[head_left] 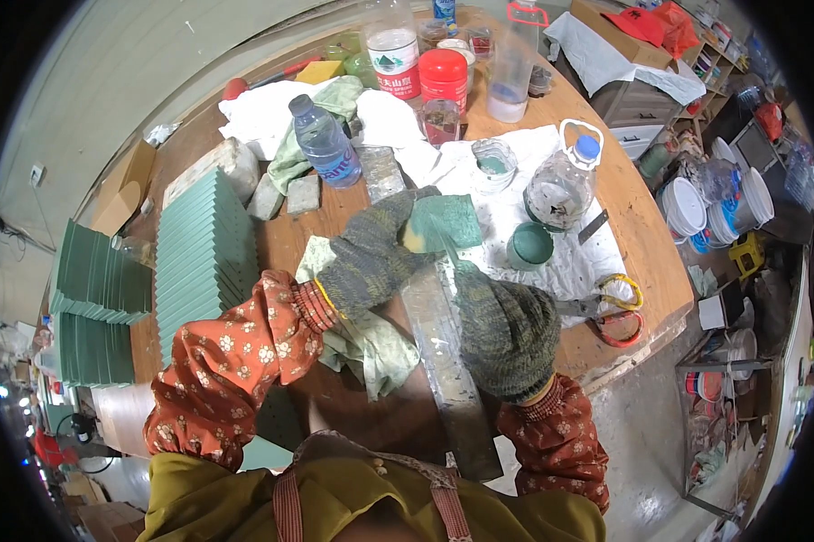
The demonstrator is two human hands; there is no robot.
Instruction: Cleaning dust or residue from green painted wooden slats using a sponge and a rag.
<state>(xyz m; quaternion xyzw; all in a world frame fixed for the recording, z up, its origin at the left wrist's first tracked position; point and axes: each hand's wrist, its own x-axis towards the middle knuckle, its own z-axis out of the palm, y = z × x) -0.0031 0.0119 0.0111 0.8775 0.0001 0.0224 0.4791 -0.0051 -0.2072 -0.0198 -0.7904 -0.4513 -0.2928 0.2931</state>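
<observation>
My left hand [375, 246], in a dark knitted glove, grips a green square tile [447, 222] by its left edge. A pale patch shows at the tile's lower left corner. My right hand [508, 336], gloved the same way, is closed around a slim green-smeared tool [451, 250] whose tip meets the tile's lower edge. Most of that tool is hidden by the glove. Below the hands runs a long, paint-stained metal bar [434, 339]. A small tub of green paint [530, 246] stands to the right of the tile, on white cloth.
Stacked green tiles [204, 257] fill the table's left side. A stained rag [371, 357] lies under my left arm. Farther back stand a water bottle [325, 144] and a red-lidded jar [444, 79]. At right are a cut plastic jug [560, 190] and red-and-yellow-handled scissors [619, 325].
</observation>
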